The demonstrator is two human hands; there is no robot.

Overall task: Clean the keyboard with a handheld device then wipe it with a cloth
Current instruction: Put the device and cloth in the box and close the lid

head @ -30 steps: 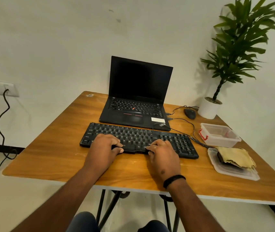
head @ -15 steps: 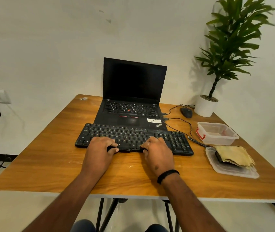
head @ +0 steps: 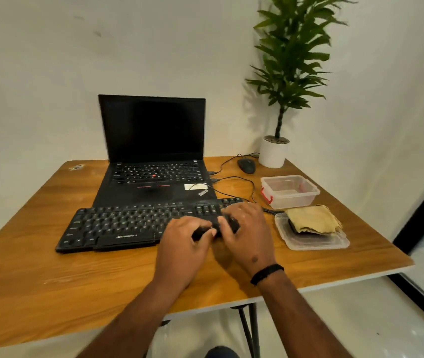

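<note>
The flat black plastic keyboard (head: pixel 138 226) is lying on the wooden bench (head: pixel 51 280), just before the open black laptop (head: pixel 154 161). Both hands, the left hand (head: pixel 180 249) and right hand (head: pixel 247 236), are now gripping its right end, fingers curled around it; earlier they were holding its middle. The yellow cloth (head: pixel 314 218) is sitting right of the keyboard.

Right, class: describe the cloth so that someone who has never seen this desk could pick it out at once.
Start at the potted plant in the desk's far right corner and come toward the near edge, past the empty clear tub with red clips. Next comes a flat clear plastic lid, and the cloth lies crumpled on it. It is the only soft, tan thing among hard plastic and black electronics.
</note>
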